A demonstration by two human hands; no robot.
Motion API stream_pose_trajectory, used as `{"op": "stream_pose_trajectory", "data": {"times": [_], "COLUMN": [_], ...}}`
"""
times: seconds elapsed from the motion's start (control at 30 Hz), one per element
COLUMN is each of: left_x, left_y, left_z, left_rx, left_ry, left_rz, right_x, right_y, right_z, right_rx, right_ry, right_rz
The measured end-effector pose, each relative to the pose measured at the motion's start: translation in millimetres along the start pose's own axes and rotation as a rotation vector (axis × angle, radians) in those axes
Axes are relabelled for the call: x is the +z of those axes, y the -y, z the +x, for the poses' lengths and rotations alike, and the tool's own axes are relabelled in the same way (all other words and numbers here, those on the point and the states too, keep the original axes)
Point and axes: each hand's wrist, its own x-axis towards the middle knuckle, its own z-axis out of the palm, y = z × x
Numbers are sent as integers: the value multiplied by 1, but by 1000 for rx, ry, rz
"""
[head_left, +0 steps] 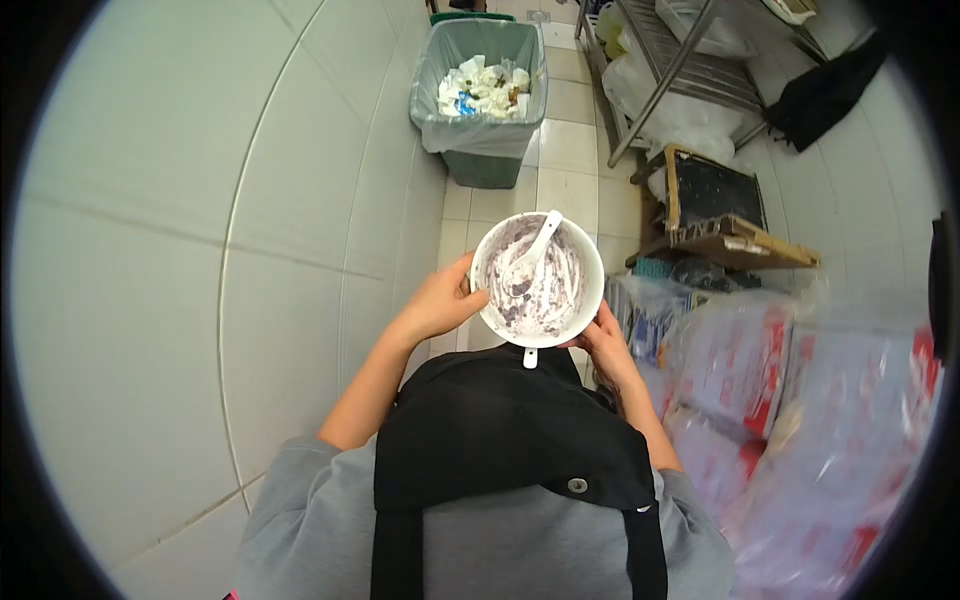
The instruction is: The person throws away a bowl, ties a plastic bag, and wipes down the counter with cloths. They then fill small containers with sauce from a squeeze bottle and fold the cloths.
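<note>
A white bowl (592,270) is held in front of my body, its inside smeared with pale and dark purple residue. A white spoon (541,240) lies in it, the handle reaching over the far rim. My left hand (440,303) grips the bowl's left side, thumb at the rim and the other fingers partly hidden behind it. On the lower right, my right hand (608,345) supports the bowl, most of its fingers hidden underneath. A second white spoon handle (530,358) sticks out below the near rim; what it rests in is hidden.
Ahead stands a green bin (486,168) lined with a plastic bag, holding crumpled tissues and scraps. A tiled wall (150,250) runs along the left. To the right are a metal rack (680,70), cardboard (745,243) and plastic-wrapped packages (730,350).
</note>
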Motion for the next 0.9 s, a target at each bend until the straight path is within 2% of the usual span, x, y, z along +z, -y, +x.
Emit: {"op": "stream_pose_trajectory", "data": {"times": [0.03,0.1,0.13,0.2,0.33,0.37,0.43,0.5,0.63,0.7,0.77,0.9], "left_x": [3,2,-1,-11,-40,-46,-77,-103,-151,-162,-173,-218], "left_y": [4,-4,-14,-37,-46,-49,-74,-82,-73,-102,-128,-170], "left_z": [16,52,68,96,160,172,198,222,291,326,363,453], "left_rx": [-6,158,163,-44,5,3,48,70,96,92,146,71], "left_ry": [-10,-169,-181,-76,-210,-229,-396,-443,-490,-504,-474,-432], "left_rz": [-4,6,1,-770,-833,-852,-876,-886,-913,-959,-952,-863], "right_x": [-12,-33,-39,-44,-41,-43,-41,-36,-38,-50,-54,-68], "right_y": [13,44,62,101,176,190,223,246,285,309,338,393], "right_z": [13,51,71,108,190,209,258,300,392,423,437,515], "right_rx": [4,10,6,41,5,15,81,104,162,267,176,182], "right_ry": [11,71,78,135,264,281,410,464,710,623,490,324], "right_rz": [-4,-42,-53,-122,-294,-311,-279,-322,-154,-73,-217,-208]}}
